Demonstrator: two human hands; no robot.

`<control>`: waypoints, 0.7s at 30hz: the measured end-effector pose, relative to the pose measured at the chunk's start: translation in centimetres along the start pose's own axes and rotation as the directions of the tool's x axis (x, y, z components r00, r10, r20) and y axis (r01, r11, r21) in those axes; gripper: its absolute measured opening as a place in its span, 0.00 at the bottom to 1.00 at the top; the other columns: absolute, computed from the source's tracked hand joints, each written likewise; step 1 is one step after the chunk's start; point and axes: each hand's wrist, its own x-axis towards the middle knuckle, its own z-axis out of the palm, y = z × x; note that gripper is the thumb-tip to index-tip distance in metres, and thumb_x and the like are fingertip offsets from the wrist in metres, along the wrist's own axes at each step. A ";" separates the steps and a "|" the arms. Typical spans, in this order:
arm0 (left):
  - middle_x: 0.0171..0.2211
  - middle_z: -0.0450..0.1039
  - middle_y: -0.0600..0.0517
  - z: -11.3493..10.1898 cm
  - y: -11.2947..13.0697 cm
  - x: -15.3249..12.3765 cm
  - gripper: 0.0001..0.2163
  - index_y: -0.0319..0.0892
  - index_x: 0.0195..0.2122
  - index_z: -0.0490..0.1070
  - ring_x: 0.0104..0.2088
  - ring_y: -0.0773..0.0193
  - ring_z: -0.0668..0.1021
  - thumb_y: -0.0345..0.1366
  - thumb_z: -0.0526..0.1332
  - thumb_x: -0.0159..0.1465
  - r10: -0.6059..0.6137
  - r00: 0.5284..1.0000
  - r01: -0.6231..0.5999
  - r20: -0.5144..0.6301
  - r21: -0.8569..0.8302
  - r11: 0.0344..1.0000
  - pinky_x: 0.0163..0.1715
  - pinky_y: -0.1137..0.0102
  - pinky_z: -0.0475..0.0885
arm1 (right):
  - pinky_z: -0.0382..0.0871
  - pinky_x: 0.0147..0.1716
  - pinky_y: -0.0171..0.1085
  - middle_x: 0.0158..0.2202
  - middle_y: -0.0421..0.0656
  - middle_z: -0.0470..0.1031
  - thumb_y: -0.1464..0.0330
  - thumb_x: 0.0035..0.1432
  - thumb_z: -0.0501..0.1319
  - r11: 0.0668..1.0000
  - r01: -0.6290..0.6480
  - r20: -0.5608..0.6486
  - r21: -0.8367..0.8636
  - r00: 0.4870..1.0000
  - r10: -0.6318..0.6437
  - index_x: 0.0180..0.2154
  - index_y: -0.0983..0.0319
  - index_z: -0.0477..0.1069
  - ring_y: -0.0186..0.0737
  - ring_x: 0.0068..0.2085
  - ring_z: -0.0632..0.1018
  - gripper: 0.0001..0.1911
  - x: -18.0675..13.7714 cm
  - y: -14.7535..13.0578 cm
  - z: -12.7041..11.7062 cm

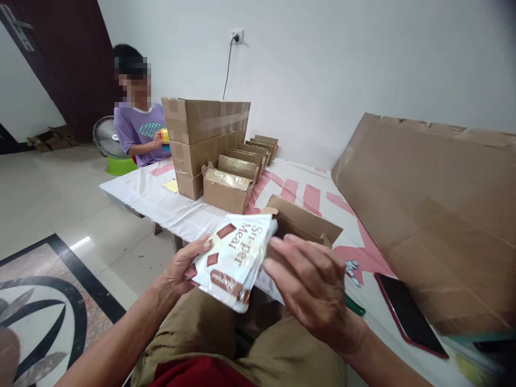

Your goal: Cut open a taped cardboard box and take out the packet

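Low in the middle of the frame, both hands hold a stack of white food packets [234, 260] printed "Su-per Meal" with brown squares. The left hand [181, 269] grips the stack's lower left edge, thumb on top and fingers curled beneath. The right hand [312, 285] clasps the stack's right end, fingers bent over it, back of the hand toward the camera. The stack sits tilted above the person's khaki-clad lap, just in front of the table edge [133, 196].

Just behind the packets, at frame centre, an open cardboard box [302, 220] lies on the white and pink tablecloth. Farther back, a row of small open cartons [229, 188] runs toward the wall, beside a pile of taped boxes [197, 134]. A large flattened cardboard sheet [435, 209] fills the right side. A dark phone in a red case [407, 314] lies at lower right, near the sheet. At upper left, another person in a purple shirt [137, 129] sits behind the table, holding a coloured object.
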 end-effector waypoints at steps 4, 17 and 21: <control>0.27 0.76 0.56 0.9 0.8 0.5 0.37 0.42 0.62 0.68 0.16 0.71 0.71 0.36 0.75 0.50 0.213 0.975 -0.214 -0.063 0.003 0.977 0.10 0.79 0.59 | 0.78 0.46 0.43 0.52 0.49 0.81 0.72 0.63 0.64 0.864 -0.411 0.080 0.290 0.910 0.406 0.60 0.58 0.68 0.46 0.49 0.83 0.24 -1.3 -2.0 0.8; 0.37 0.80 0.51 -0.6 2.6 -0.1 0.29 0.43 0.46 0.76 0.31 0.63 0.79 0.45 0.81 0.43 0.345 0.934 -0.337 -0.099 0.088 0.938 0.25 0.73 0.73 | 0.78 0.52 0.48 0.47 0.45 0.85 0.60 0.56 0.70 -0.138 -0.555 0.449 0.820 0.475 0.756 0.45 0.59 0.80 0.50 0.48 0.83 0.16 3.3 -3.4 10.1; 0.36 0.80 0.51 -4.4 3.9 -0.3 0.24 0.40 0.40 0.79 0.29 0.67 0.77 0.39 0.82 0.42 0.334 0.922 -0.310 -0.197 0.143 0.940 0.24 0.74 0.72 | 0.79 0.48 0.46 0.42 0.43 0.85 0.61 0.54 0.71 -0.074 -0.593 0.474 0.802 0.555 0.683 0.43 0.58 0.78 0.47 0.43 0.83 0.15 4.5 -2.9 11.2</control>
